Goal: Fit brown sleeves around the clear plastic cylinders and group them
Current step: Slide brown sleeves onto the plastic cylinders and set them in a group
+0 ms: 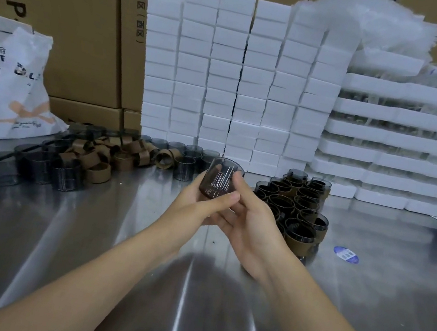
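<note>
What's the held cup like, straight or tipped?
Tipped. The clear cylinder leans, rim angled away, between the left hand and right hand.

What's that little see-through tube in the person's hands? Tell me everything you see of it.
The cylinder is a short open-topped tube of smoky clear plastic, tilted with its rim away from the person. It is held above the metal table: the left hand grips it from the left, the right hand from the right. Its lower part looks brownish; sleeve unclear.

The steel table (81, 243) is laid with loose brown sleeves (102, 156), bare cylinders (35, 168), sleeved cylinders (300, 206), stacked foam blocks (223, 78) and a blue sticker (346, 255).
</note>
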A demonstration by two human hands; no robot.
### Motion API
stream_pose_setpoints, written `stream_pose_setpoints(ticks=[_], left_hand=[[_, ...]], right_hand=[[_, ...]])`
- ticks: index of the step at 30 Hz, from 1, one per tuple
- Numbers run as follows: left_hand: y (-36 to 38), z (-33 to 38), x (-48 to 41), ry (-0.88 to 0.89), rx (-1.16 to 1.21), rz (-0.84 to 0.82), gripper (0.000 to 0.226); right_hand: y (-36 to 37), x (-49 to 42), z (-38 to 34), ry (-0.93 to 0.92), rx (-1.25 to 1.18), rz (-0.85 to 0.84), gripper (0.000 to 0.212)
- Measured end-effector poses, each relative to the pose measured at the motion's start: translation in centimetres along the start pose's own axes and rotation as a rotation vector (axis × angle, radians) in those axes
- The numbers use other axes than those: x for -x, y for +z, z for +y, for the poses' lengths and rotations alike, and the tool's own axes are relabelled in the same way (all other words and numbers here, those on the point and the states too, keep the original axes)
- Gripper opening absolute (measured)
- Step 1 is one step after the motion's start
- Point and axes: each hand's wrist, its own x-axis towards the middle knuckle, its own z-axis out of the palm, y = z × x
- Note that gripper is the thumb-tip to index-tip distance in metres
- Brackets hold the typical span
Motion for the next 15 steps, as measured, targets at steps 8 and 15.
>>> stream_pose_setpoints(ticks=[8, 15], left_hand=[[-0.5, -1.0, 0.0, 0.302, -0.382, 0.098, 0.063], [-0.7, -0.8, -0.3, 0.205, -0.291, 0.027, 0.077]], right_hand=[[0.6, 0.5, 0.0, -0.013, -0.041, 0.028, 0.038], [0.2, 0.6, -0.4, 0.005, 0.058, 0.077, 0.045]])
